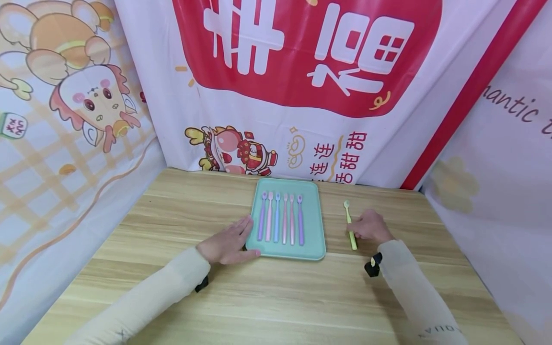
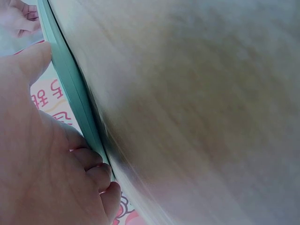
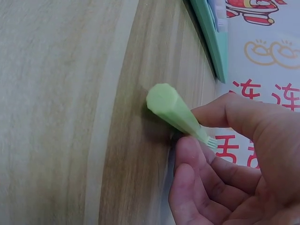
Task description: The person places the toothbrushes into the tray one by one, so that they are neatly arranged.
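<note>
My right hand (image 1: 370, 227) pinches a light green toothbrush (image 1: 353, 241) between thumb and fingers, to the right of the tray. In the right wrist view its handle end (image 3: 162, 99) points toward the camera, close over the wooden table. A mint green tray (image 1: 313, 218) holds several toothbrushes side by side, heads toward the back: purple (image 1: 261, 223), pink, blue (image 1: 277, 225) and another purple one (image 1: 301, 227) at the right. My left hand (image 1: 226, 243) rests at the tray's left front corner, fingers along its left side and thumb at the front edge.
The wood-grain table (image 1: 276, 302) runs back to a white and red printed cloth (image 1: 276, 124). Printed cloths also hang at the left (image 1: 77, 158) and right (image 1: 487, 191) sides of the table.
</note>
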`<action>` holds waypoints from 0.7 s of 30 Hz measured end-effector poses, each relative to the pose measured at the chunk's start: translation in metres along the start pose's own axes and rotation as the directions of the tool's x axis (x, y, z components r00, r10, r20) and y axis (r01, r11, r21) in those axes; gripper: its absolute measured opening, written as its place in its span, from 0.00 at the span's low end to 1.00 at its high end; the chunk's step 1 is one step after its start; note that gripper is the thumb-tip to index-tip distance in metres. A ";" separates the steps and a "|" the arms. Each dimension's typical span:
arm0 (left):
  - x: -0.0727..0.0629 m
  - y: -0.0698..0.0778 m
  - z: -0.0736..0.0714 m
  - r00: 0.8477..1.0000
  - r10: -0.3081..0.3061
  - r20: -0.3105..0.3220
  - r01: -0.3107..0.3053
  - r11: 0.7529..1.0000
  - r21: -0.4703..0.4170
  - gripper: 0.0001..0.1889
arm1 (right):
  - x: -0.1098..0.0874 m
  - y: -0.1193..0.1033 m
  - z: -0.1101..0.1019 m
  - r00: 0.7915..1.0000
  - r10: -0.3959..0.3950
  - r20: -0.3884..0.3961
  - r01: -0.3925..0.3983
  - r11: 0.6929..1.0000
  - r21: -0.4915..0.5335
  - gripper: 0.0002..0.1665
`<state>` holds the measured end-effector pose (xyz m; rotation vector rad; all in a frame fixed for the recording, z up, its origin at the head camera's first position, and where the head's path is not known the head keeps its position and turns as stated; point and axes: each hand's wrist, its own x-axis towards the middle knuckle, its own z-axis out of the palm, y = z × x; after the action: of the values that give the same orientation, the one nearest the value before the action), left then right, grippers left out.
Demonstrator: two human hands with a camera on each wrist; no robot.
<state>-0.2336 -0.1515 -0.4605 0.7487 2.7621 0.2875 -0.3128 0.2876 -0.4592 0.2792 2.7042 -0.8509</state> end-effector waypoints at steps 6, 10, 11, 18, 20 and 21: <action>0.001 -0.002 0.000 1.000 -0.003 0.008 0.003 1.000 -0.002 0.53 | 0.000 -0.002 -0.004 0.999 -0.010 0.031 0.011 1.000 -0.017 0.16; 0.001 -0.001 -0.001 1.000 -0.006 0.013 0.006 1.000 -0.009 0.53 | -0.002 -0.004 -0.008 0.999 -0.017 0.048 0.018 0.999 -0.026 0.15; 0.001 -0.001 -0.002 1.000 -0.005 0.013 0.005 1.000 -0.010 0.53 | -0.002 -0.005 -0.008 0.999 -0.019 0.051 0.020 0.999 -0.029 0.15; 0.002 -0.002 -0.002 1.000 -0.003 0.018 0.004 1.000 -0.018 0.53 | -0.007 -0.010 -0.012 0.998 0.004 0.065 -0.005 1.000 0.011 0.14; 0.002 -0.002 -0.002 1.000 -0.004 0.019 0.005 1.000 -0.017 0.53 | -0.009 -0.012 -0.014 0.998 0.011 0.066 -0.012 1.000 0.027 0.13; 0.002 -0.002 -0.002 1.000 -0.005 0.018 0.006 1.000 -0.016 0.53 | -0.010 -0.014 -0.014 0.998 0.016 0.066 -0.018 0.999 0.031 0.13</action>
<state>-0.2370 -0.1525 -0.4600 0.7361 2.7409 0.2998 -0.3101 0.2838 -0.4374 0.2751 2.6261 -0.8829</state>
